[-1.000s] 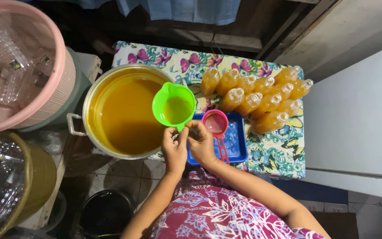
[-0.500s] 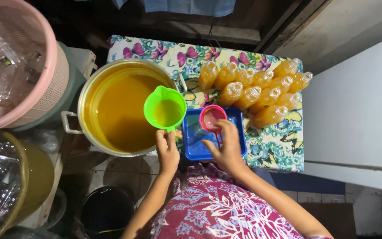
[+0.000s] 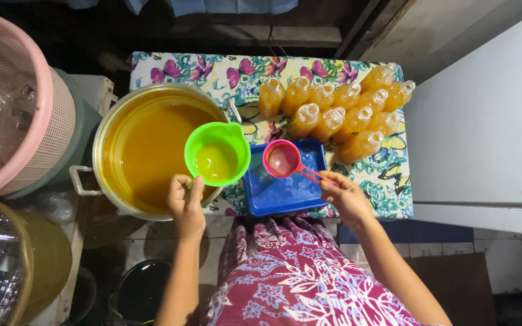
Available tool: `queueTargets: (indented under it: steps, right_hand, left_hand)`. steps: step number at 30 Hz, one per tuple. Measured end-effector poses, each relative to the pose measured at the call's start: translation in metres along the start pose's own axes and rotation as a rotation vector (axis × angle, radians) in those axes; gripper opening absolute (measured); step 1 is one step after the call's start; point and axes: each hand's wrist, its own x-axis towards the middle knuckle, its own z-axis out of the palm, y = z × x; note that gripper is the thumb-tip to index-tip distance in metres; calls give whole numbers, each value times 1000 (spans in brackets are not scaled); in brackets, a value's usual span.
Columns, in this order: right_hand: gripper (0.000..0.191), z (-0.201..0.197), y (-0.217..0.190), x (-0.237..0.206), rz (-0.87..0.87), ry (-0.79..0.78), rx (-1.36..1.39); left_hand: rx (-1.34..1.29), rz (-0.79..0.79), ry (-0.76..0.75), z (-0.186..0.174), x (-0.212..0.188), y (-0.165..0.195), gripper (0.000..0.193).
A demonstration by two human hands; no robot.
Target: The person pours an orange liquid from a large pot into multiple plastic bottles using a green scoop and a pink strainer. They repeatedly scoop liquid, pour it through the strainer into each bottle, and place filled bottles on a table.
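Observation:
My left hand (image 3: pixel 186 204) grips the handle of a green plastic jug (image 3: pixel 217 154) with some orange liquid in it, held over the right rim of a big metal pot (image 3: pixel 95 175) full of the same orange liquid. My right hand (image 3: pixel 344 194) holds the handle of a small pink strainer-funnel (image 3: pixel 282 159) above a blue square tray (image 3: pixel 285 192). Behind the tray stand several uncapped plastic bottles (image 3: pixel 333 111) filled with orange liquid, on a table with a flowered cloth (image 3: pixel 212 69).
A pink basket (image 3: pixel 16 102) with empty clear bottles sits at the left above a greenish bin. A yellowish tub (image 3: pixel 37 265) with clear plastic is at lower left, a dark bucket (image 3: pixel 143 290) by my knees. A white wall surface (image 3: pixel 484 121) runs along the right.
My right hand has moved right and down along the pink funnel's handle, away from my left hand. The green jug has shifted slightly toward the tray.

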Motion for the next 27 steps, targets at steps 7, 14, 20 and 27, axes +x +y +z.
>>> queueTargets:
  steps: [7, 14, 20, 27]
  right_hand:
    - [23, -13, -9, 17, 7, 15, 405]
    - [23, -6, -8, 17, -24, 82, 460]
    - [22, 2, 0, 22, -60, 117, 427]
    - [21, 3, 11, 25, -75, 131, 458]
  left_hand:
    - [142, -13, -151, 10, 3, 37, 25]
    - [203, 14, -234, 30, 5, 57, 26]
    - [360, 81, -306, 47, 12, 71, 28]
    - [681, 341, -372, 73, 21, 90, 35]
